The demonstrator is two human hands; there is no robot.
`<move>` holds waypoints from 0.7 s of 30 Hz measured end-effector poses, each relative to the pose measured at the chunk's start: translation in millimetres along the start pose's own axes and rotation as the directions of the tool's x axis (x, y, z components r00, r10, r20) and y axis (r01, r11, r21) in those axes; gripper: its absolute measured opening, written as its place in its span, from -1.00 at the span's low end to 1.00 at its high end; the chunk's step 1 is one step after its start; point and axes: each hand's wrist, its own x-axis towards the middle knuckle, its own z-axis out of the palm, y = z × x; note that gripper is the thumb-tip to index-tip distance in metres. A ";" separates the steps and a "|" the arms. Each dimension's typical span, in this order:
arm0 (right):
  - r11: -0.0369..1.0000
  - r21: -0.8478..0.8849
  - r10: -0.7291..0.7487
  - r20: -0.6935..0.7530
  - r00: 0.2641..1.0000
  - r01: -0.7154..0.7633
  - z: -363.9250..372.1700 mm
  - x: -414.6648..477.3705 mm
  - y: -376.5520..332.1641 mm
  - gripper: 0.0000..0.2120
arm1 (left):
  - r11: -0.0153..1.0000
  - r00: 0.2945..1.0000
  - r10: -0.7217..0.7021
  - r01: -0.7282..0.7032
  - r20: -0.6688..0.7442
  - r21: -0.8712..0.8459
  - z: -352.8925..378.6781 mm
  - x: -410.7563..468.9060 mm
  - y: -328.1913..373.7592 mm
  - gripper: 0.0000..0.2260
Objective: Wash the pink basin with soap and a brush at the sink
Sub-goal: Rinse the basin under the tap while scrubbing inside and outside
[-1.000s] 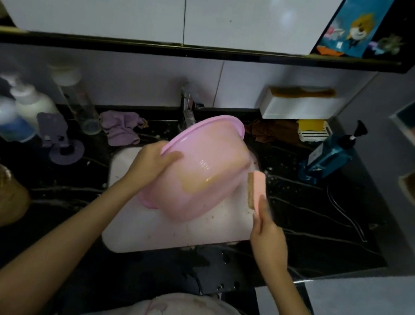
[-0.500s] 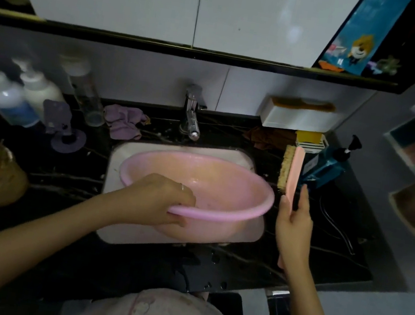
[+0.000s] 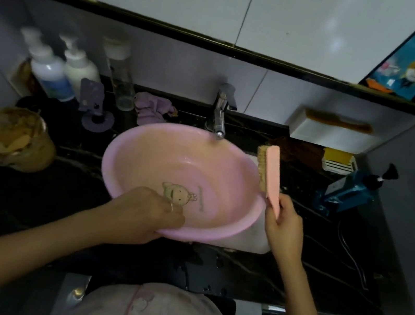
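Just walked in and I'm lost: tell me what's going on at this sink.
A person is washing a pink basin over the sink. The left hand grips its near rim, holding it open side up under the tap. The right hand holds a brush upright by the right rim, bristles toward the basin, not inside it yet.
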 end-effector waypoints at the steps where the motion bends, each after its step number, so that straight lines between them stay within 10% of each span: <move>1: 1.000 -0.017 -0.023 0.001 1.000 0.023 0.8 7.0 -1.5 -0.76 | 1.000 1.000 -0.003 0.004 -0.001 0.022 3.9 0.6 -1.2 -0.77; 11: 0.822 -0.416 -0.309 0.247 0.918 0.389 22.7 85.3 -39.3 -0.74 | 0.973 0.949 0.049 -0.116 0.313 0.200 78.9 26.9 -2.3 -0.75; 21: 0.677 -0.534 -0.414 0.294 0.862 0.507 66.3 182.3 -125.3 -0.37 | 0.880 0.870 -0.336 0.427 0.361 -0.210 69.4 21.4 -16.3 -0.59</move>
